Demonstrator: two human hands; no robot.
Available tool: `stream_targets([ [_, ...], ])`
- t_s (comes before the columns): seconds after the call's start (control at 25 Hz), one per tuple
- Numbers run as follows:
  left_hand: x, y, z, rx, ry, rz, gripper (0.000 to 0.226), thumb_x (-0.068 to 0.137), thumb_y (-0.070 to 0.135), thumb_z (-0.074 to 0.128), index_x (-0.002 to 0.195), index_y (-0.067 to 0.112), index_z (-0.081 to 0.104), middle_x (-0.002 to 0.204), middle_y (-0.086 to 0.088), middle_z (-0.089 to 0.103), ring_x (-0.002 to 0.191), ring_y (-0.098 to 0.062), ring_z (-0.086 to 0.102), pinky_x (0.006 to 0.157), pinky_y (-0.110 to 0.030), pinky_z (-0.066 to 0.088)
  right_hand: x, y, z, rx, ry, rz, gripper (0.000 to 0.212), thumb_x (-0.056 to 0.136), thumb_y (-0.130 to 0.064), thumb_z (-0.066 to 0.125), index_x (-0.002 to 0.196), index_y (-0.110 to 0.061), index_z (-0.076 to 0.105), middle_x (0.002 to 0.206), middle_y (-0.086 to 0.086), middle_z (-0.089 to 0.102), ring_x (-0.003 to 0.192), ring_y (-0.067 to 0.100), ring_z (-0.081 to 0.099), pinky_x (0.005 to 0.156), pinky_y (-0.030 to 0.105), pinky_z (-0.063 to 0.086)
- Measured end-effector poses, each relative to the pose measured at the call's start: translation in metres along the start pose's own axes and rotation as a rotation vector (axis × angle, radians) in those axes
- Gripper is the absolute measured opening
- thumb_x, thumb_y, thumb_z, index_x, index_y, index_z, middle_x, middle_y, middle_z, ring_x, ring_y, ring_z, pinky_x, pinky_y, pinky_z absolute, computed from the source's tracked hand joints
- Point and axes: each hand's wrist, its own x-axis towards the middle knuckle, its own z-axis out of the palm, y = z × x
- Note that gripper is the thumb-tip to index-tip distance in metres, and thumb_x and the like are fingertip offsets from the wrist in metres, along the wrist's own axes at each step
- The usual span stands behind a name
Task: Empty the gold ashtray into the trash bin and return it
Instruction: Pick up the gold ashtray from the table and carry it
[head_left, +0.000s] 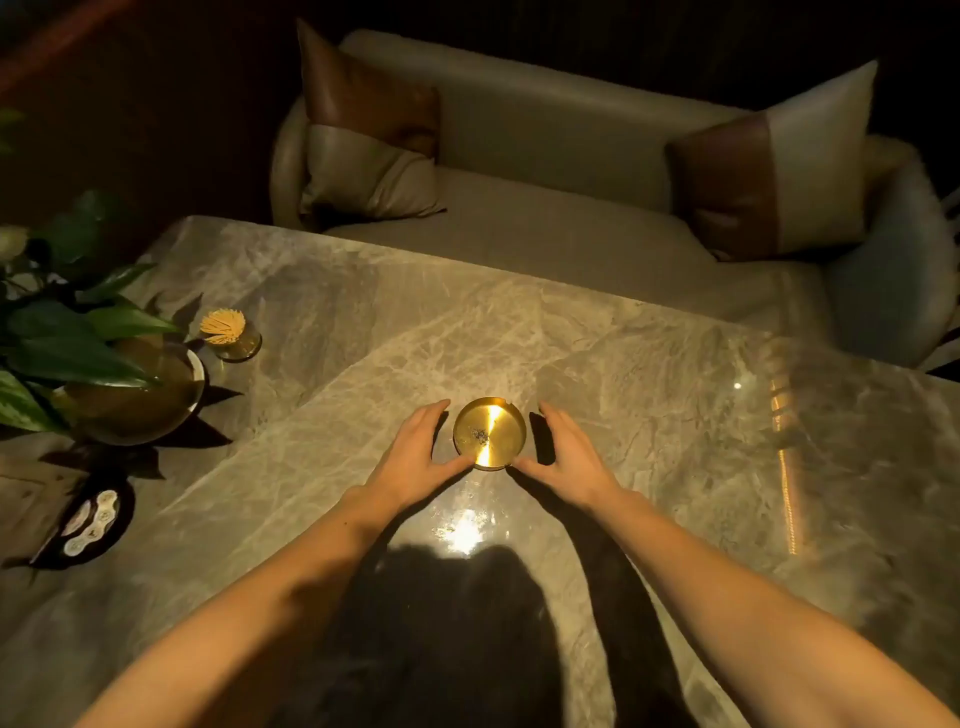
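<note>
A round gold ashtray (489, 433) sits on the marble table (649, 374), with a small dark patch of ash in its middle. My left hand (415, 457) lies just left of it, fingers spread, thumb tip at its near rim. My right hand (566, 457) lies just right of it, also spread, thumb at the near rim. Both hands flank the ashtray with fingers curved around it but not closed on it. No trash bin is in view.
A potted plant in a round bowl (130, 400) stands at the table's left. A jar of toothpicks (231, 335) is behind it. A dark tray with light pieces (88, 519) lies at the near left. A cream sofa (519, 156) with cushions runs beyond the far edge.
</note>
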Motion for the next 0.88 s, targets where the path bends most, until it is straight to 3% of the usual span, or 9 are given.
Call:
stream_targets([
  [0.24,0.016,-0.009,0.011,-0.025,-0.112,-0.037,0.109,0.066,0.048,0.082,0.151,0.013,0.025,0.152,-0.005,0.035,0.140,-0.019,0.035,0.114,-0.029,0.027,0.017,-0.001,0.009,-0.001,-0.075,0.005,0.098,0.077,-0.042,0.077,0.151,-0.011,0.021,0.154,0.009,0.033,0.142,0.024,0.032,0.113,0.033,0.027],
  [0.4,0.026,-0.009,0.016,-0.024,-0.131,-0.018,0.102,0.065,0.036,0.086,0.148,0.008,0.033,0.140,-0.010,0.045,0.130,-0.022,0.044,0.108,-0.023,0.029,0.024,0.002,0.015,0.045,-0.071,-0.004,0.095,0.071,-0.037,0.082,0.147,-0.015,0.031,0.142,0.007,0.044,0.132,0.023,0.042,0.105,0.027,0.031],
  [0.6,0.026,-0.008,0.017,-0.060,-0.086,0.008,0.092,0.061,0.033,0.088,0.140,0.013,0.045,0.128,-0.007,0.052,0.116,-0.017,0.051,0.104,-0.030,0.040,0.027,0.001,0.016,0.078,-0.072,-0.010,0.098,0.067,-0.035,0.086,0.146,-0.014,0.033,0.142,0.006,0.045,0.131,0.022,0.042,0.103,0.023,0.029],
  [0.76,0.022,-0.002,0.013,-0.084,-0.057,0.027,0.091,0.059,0.035,0.089,0.138,0.015,0.047,0.125,-0.002,0.052,0.109,-0.007,0.047,0.092,-0.006,0.032,0.021,0.002,0.015,0.107,-0.042,-0.025,0.100,0.064,-0.034,0.087,0.147,-0.017,0.033,0.142,0.004,0.044,0.132,0.020,0.041,0.104,0.023,0.028],
  [0.88,0.018,0.012,0.006,-0.129,-0.025,0.050,0.089,0.059,0.032,0.090,0.136,0.017,0.049,0.122,0.002,0.051,0.107,-0.005,0.049,0.086,0.004,0.031,0.016,0.001,0.003,0.120,0.009,-0.066,0.098,0.064,-0.035,0.087,0.146,-0.019,0.035,0.141,0.002,0.046,0.131,0.020,0.043,0.107,0.028,0.032],
])
